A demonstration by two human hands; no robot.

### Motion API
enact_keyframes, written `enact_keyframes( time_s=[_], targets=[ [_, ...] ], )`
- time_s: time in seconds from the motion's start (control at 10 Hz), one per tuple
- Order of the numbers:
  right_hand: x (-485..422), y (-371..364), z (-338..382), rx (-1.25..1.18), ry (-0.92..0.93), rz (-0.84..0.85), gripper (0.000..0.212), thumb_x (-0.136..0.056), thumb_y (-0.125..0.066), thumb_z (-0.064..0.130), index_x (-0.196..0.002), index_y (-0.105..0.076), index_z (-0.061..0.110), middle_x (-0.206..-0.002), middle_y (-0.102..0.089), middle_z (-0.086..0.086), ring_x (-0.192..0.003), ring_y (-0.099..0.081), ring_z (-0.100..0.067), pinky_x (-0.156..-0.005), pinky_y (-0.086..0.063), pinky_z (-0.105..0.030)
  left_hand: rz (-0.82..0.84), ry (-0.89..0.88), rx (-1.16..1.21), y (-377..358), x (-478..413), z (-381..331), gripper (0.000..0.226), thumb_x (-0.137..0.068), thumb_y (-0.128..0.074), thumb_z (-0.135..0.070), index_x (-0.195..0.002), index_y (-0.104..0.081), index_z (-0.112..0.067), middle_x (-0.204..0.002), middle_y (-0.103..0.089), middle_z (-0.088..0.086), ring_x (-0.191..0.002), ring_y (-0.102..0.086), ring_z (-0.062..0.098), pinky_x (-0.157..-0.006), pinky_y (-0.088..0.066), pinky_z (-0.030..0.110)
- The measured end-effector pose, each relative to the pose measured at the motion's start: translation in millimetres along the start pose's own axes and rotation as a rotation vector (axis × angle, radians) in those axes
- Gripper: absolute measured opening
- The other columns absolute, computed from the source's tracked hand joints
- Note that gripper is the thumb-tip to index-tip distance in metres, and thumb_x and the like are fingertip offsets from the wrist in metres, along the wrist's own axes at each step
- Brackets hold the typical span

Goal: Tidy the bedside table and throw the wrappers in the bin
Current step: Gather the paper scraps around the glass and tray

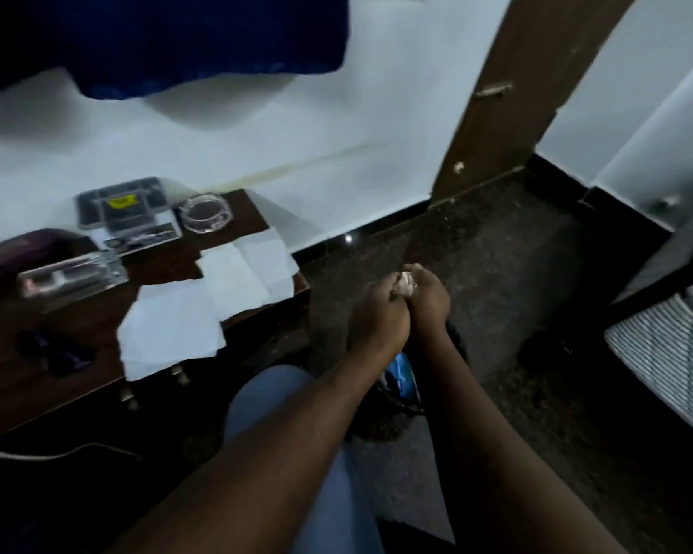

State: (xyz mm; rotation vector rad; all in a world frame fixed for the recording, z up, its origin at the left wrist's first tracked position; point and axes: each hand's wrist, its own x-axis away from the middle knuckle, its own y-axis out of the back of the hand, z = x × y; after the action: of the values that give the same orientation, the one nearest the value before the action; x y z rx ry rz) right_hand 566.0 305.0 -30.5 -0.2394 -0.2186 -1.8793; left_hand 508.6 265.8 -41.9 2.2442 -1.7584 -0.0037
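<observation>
1. One wrapper (407,283): a pale crumpled ball, pinched between both hands, in the air above the floor and to the right of the surface (25,393).
2. Two hands, pressed together. The left hand (377,315) has its fingers curled round the near side of the wrapper. The right hand (429,297) curls over its far side. Only a small part of the wrapper shows between them.
3. One bin (401,405): dark, on the floor right under the wrists and mostly hidden by the arms. One blue packet (403,373) shows inside it.
4. At least three white sheets (169,325) overlap along the surface's right edge, and the nearest one hangs over the front.
5. One glass ashtray (205,213) sits at the far corner of the surface.
6. One grey tray (93,209) with a yellow label stands just left of the ashtray.
7. One clear case (73,273) lies nearer, left of the sheets.
8. One dark blurred object (57,353) lies at the front left; I cannot tell what it is.
</observation>
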Motion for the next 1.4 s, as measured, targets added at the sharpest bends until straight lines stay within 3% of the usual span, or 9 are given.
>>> enact_keyframes(
  time_s=[0.1, 0.2, 0.3, 0.5, 0.6, 0.8, 0.9, 1.1, 1.4],
  targets=[
    [-20, 20, -19, -0.13, -0.109, 0.009, 0.024, -0.102, -0.048, 0.008, -0.1, -0.072, 0.01, -0.098, -0.071, -0.008, -0.088, -0.067, -0.02, -0.072, -0.051, -0.027, -0.008, -0.07, -0.142, -12, -22, 17, 0.021, -0.098, -0.056, 0.002, -0.108, -0.071, -0.01, -0.114, -0.072, 0.02, -0.105, -0.068, 0.032, -0.082, -0.049, 0.018],
    [-30, 29, -36, -0.08, -0.115, -0.044, 0.026, -0.101, -0.046, 0.009, -0.109, -0.071, 0.007, -0.104, -0.071, -0.013, -0.092, -0.066, -0.023, -0.076, -0.053, -0.031, 0.105, -0.041, -0.376, -21, -33, 27, 0.025, -0.093, -0.063, -0.008, -0.113, -0.073, -0.019, -0.11, -0.074, 0.005, -0.105, -0.069, 0.025, -0.088, -0.05, 0.027],
    [-39, 33, -59, -0.032, -0.122, -0.111, 0.02, -0.096, -0.051, 0.024, -0.094, -0.071, 0.027, -0.108, -0.071, -0.011, -0.096, -0.068, -0.026, -0.081, -0.058, -0.039, 0.207, -0.005, -0.461, -26, -53, 38, 0.022, -0.091, -0.066, -0.014, -0.109, -0.076, -0.022, -0.106, -0.075, 0.001, -0.104, -0.07, 0.023, -0.087, -0.051, 0.027],
    [-68, 48, -105, 0.401, -0.135, -0.046, 0.059, -0.091, -0.036, 0.069, -0.12, -0.072, 0.031, -0.136, -0.064, 0.0, -0.124, -0.06, -0.027, -0.111, -0.042, -0.056, 0.358, -0.033, -0.742, -34, -76, 52, 0.035, -0.096, -0.06, -0.016, -0.129, -0.069, -0.021, -0.129, -0.069, 0.005, -0.121, -0.064, 0.026, -0.101, -0.049, 0.032],
    [-73, 55, -110, 0.543, -0.165, -0.029, 0.053, -0.105, -0.036, 0.054, -0.124, -0.071, 0.018, -0.132, -0.067, -0.008, -0.121, -0.059, -0.031, -0.109, -0.043, -0.049, 0.473, -0.007, -0.967, -27, -84, 59, 0.039, -0.094, -0.059, -0.014, -0.132, -0.069, -0.016, -0.138, -0.065, 0.009, -0.125, -0.061, 0.028, -0.107, -0.049, 0.037],
    [-73, 65, -129, 0.871, -0.104, 0.006, 0.029, -0.096, -0.051, 0.023, -0.115, -0.068, 0.011, -0.115, -0.07, -0.017, -0.106, -0.065, -0.037, -0.088, -0.05, -0.038, 0.47, 0.05, -0.968, -23, -86, 64, 0.034, -0.097, -0.055, -0.014, -0.126, -0.072, -0.013, -0.136, -0.066, 0.01, -0.122, -0.063, 0.028, -0.106, -0.051, 0.038],
    [-65, 60, -138, 1.043, -0.117, 0.192, 0.041, -0.086, -0.062, 0.018, -0.127, -0.069, 0.019, -0.125, -0.068, -0.017, -0.112, -0.066, -0.036, -0.091, -0.052, -0.036, 0.464, 0.056, -0.941, -24, -84, 64, 0.035, -0.099, -0.052, -0.017, -0.127, -0.071, -0.012, -0.136, -0.067, 0.01, -0.124, -0.063, 0.028, -0.107, -0.05, 0.037],
    [-59, 43, -163, 1.128, -0.292, 0.501, 0.046, -0.096, -0.059, 0.029, -0.134, -0.065, 0.004, -0.136, -0.066, -0.018, -0.127, -0.061, -0.037, -0.099, -0.047, -0.036, 0.559, 0.126, -0.943, -20, -84, 72, 0.035, -0.103, -0.049, -0.02, -0.131, -0.069, -0.012, -0.139, -0.064, 0.01, -0.125, -0.061, 0.027, -0.105, -0.046, 0.034],
    [-49, 38, -134, 1.093, -0.127, 0.317, 0.039, -0.094, -0.057, 0.009, -0.132, -0.063, 0.004, -0.129, -0.068, -0.023, -0.121, -0.062, -0.039, -0.096, -0.048, -0.039, 0.613, 0.178, -0.816, -7, -74, 50, 0.061, -0.111, -0.027, -0.048, -0.147, -0.053, -0.006, -0.153, -0.05, 0.018, -0.138, -0.049, 0.033, -0.11, -0.037, 0.037]
  ],
)
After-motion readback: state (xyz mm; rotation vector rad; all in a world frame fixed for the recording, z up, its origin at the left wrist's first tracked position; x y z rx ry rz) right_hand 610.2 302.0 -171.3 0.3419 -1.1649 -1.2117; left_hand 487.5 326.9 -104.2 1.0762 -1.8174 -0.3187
